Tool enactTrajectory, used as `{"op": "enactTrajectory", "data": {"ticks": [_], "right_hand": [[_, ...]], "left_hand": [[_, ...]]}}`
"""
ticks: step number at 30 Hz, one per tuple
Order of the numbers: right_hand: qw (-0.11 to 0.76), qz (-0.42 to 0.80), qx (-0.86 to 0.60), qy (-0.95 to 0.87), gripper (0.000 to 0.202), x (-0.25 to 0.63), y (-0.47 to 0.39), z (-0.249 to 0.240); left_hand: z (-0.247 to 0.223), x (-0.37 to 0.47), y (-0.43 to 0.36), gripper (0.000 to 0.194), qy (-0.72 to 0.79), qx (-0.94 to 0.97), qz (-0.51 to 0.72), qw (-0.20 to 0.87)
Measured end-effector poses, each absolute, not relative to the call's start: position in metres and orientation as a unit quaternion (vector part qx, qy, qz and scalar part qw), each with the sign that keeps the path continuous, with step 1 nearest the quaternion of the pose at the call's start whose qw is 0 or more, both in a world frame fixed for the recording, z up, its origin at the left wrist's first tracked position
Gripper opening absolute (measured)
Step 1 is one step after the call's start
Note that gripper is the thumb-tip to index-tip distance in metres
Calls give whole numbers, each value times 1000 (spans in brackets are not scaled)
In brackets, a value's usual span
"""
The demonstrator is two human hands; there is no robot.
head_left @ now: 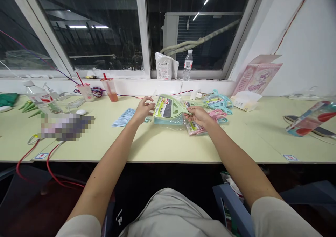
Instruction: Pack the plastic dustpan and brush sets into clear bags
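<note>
A light-green dustpan-and-brush set (pixel 175 107) in clear wrapping, with a printed label, is held by its handle in my right hand (pixel 197 115), whose fingers are closed round it. My left hand (pixel 144 110) is at the set's left edge, fingers apart and curved; whether they touch the wrapping I cannot tell. Directly below the green set shows a light-blue piece (pixel 168 121). Pink wrapped sets (pixel 195 128) lie under and beside my right hand. Farther back, blue wrapped sets (pixel 219 102) are piled. Left of my left hand lies a flat light-blue striped piece (pixel 124 118).
Two drink cups with red straws (pixel 110 90) stand at the back left, near a large bottle (pixel 43 99). A water bottle (pixel 187 65) and a white packet (pixel 165 67) are on the sill. Right are a pink box (pixel 258 77), a tissue pack (pixel 246 100) and a phone (pixel 324 131).
</note>
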State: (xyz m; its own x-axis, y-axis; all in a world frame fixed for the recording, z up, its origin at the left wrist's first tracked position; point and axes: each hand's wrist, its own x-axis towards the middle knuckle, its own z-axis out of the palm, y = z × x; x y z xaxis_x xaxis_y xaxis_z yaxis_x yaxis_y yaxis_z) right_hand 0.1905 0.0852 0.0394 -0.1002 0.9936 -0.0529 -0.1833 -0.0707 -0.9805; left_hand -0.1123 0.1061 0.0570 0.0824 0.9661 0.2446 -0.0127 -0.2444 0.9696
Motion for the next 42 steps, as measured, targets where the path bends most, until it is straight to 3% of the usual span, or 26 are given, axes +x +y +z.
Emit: {"op": "enactTrajectory", "data": {"ticks": [3,12,21,30,34,38,42], "right_hand": [[507,588,-439,-453,18,192,87,38],[504,590,-425,-466,14,193,90,33],[500,589,-426,-471,16,192,91,32],[482,588,-426,-489,16,193,90,32],[478,592,-431,-486,14,193,89,33],[483,599,-427,-475,14,192,87,36],[491,601,-421,-470,13,193,87,36]], "left_hand": [[58,-115,105,28,421,615,499,443],[53,-108,100,40,412,719,423,367],[56,-107,96,54,404,720,398,400],[49,-109,105,38,363,769,392,349],[48,-112,108,44,365,807,337,319],[51,-112,105,56,376,785,341,355],[51,-112,107,61,389,689,401,462]]}}
